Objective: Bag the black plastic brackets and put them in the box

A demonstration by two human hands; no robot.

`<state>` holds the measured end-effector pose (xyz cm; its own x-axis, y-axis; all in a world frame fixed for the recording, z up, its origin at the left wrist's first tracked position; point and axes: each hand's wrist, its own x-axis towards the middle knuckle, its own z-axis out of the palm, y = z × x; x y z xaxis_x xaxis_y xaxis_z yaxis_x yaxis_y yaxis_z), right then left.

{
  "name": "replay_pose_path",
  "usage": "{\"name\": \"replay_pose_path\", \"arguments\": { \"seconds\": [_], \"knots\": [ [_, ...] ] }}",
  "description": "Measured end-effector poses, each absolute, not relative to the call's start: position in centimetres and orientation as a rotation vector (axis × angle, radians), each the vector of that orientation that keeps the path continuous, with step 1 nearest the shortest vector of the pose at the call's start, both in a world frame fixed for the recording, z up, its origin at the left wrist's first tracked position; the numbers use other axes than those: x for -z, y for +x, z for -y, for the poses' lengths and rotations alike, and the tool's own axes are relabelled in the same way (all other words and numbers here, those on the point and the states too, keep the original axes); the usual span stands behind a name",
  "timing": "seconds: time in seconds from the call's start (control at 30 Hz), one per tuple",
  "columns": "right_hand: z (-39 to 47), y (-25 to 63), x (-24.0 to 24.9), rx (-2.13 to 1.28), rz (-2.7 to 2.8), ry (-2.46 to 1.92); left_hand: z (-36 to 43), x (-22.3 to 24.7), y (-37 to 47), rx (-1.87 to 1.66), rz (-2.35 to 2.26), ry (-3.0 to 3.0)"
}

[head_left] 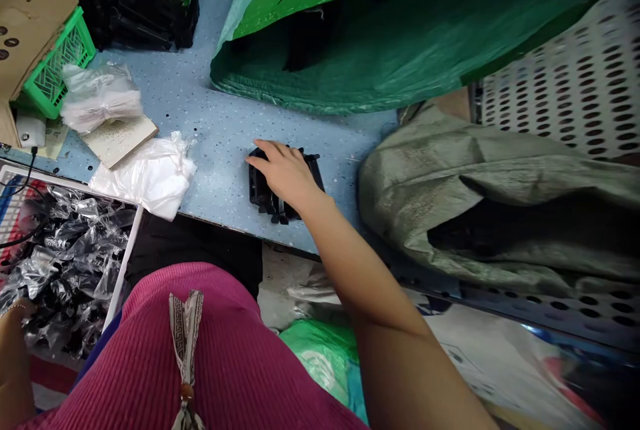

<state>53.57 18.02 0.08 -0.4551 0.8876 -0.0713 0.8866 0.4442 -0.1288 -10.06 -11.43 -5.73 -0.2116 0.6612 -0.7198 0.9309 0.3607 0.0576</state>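
My right hand (286, 173) lies over a small group of black plastic parts (280, 210) on the blue speckled table (215, 143). Its thumb and index finger stretch toward the parts' left end, while the other fingers bend over the far side. Slots and small prongs show along the near edge of these parts. At the lower left picture edge, my left hand (23, 310) is at a white-rimmed basket (125, 260) full of clear-bagged black pieces (75, 250). Its fingers are hidden, so what it holds does not show.
Clear plastic bags (150, 173) and a flat board (120, 140) lie left of my right hand. A large green sack (350, 83) gapes behind it; a grey-green sack (400, 177) stands right. Black parts (135, 3), a green crate (60, 70) and a cardboard box (30, 23) occupy the far left.
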Motion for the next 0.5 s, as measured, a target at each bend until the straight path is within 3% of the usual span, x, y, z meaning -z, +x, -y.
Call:
{"name": "replay_pose_path", "arguments": {
  "seconds": [0.1,0.2,0.33,0.5],
  "knots": [
    [-18.5,54.0,-1.3,-0.338,2.679,-1.535,6.8,5.3,-8.1,0.586,-2.035,1.333],
    [-17.6,53.6,-2.1,-0.5,2.479,-1.558,0.7,3.7,-1.4,0.426,-2.063,1.431],
    [-15.3,50.5,-0.8,-1.085,1.866,-1.514,-6.5,1.2,13.6,-0.487,-1.813,2.001],
    [-12.8,46.6,1.1,-1.551,1.232,-1.341,-11.6,1.5,21.6,-0.701,-1.699,2.111]
  ]
}}
